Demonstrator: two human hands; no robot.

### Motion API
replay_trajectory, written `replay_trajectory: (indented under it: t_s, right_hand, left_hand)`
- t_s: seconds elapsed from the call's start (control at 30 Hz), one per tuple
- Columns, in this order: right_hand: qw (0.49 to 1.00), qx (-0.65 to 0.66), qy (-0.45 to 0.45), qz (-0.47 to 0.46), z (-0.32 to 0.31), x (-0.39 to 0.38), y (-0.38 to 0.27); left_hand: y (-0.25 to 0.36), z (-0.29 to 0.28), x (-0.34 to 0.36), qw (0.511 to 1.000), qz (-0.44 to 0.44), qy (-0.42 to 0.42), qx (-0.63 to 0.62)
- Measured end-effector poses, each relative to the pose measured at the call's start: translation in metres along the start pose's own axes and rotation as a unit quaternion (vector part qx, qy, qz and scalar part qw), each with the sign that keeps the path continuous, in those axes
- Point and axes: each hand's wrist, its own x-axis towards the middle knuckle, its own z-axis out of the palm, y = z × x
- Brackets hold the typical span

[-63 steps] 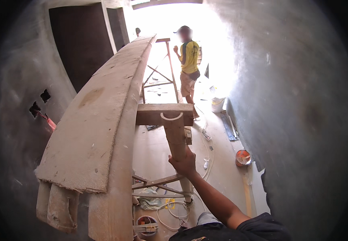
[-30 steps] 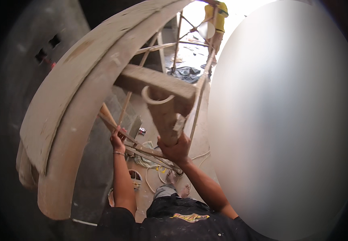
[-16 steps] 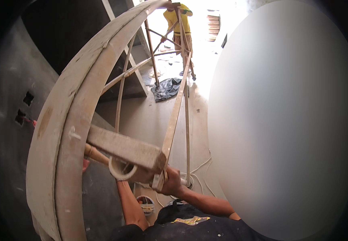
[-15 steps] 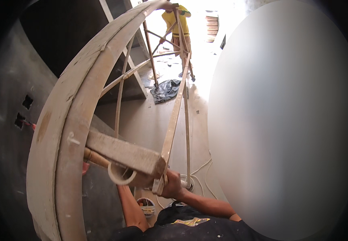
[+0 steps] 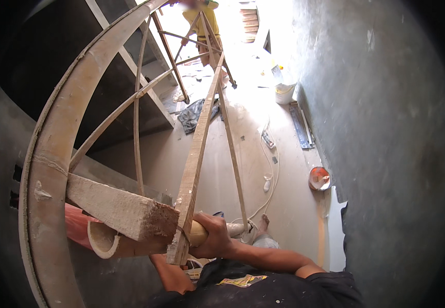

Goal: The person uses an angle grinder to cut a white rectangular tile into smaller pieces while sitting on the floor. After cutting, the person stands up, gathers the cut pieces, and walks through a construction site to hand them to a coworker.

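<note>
My right hand (image 5: 212,236) is closed around a round bamboo pole (image 5: 198,234) at the near end of a wooden scaffold frame. A slanting wooden strut (image 5: 197,164) passes just left of that hand. Beside the strut juts a rough, plaster-crusted wooden beam (image 5: 125,210), with an open-ended piece of cut bamboo (image 5: 102,241) under it. Along the left side runs the frame's long top plank (image 5: 48,149), bent by the lens. From below, my left forearm (image 5: 173,274) rises behind the beam and bamboo, which hide the left hand and its fingers.
At the far end a person in a yellow top (image 5: 209,23) stands by the frame. A crumpled black plastic sheet (image 5: 194,115) lies on the floor. White cable (image 5: 274,179), an orange bucket (image 5: 319,178) and a white bucket (image 5: 285,93) are right, near the grey wall (image 5: 387,128).
The frame and my right hand sit lower and farther left in view. A large pale shape that covered the right side is gone, exposing the wall and buckets.
</note>
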Motion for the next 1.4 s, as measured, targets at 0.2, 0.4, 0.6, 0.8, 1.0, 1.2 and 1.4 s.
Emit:
replay_trajectory:
  t_s: [0.2, 0.4, 0.6, 0.8, 1.0, 1.2, 1.4]
  right_hand:
    - [0.999, 0.018, -0.021, 0.016, -0.029, 0.063, 0.026]
    - [0.999, 0.023, -0.024, 0.015, -0.077, 0.146, 0.058]
    - [0.999, 0.014, -0.028, 0.032, -0.109, 0.221, 0.093]
    - [0.999, 0.029, -0.019, 0.013, -0.131, 0.276, 0.123]
    - [1.000, 0.001, 0.002, 0.015, -0.133, 0.320, 0.153]
    - [0.999, -0.035, 0.021, 0.034, -0.117, 0.369, 0.191]
    - [0.996, -0.073, 0.052, -0.021, -0.129, 0.408, 0.235]
  left_hand:
    - [0.011, 0.045, 0.032, 1.000, 0.020, 0.016, -0.002]
    - [0.011, 0.140, 0.075, 0.999, 0.041, 0.018, -0.005]
    - [0.009, 0.233, 0.127, 0.998, 0.056, 0.003, -0.005]
    - [0.013, 0.298, 0.158, 0.999, 0.052, -0.009, 0.010]
    - [0.001, 0.352, 0.190, 0.998, 0.033, -0.030, 0.036]
    - [-0.017, 0.413, 0.235, 0.995, 0.023, -0.077, 0.052]
    - [-0.040, 0.468, 0.268, 0.991, 0.016, -0.113, 0.071]
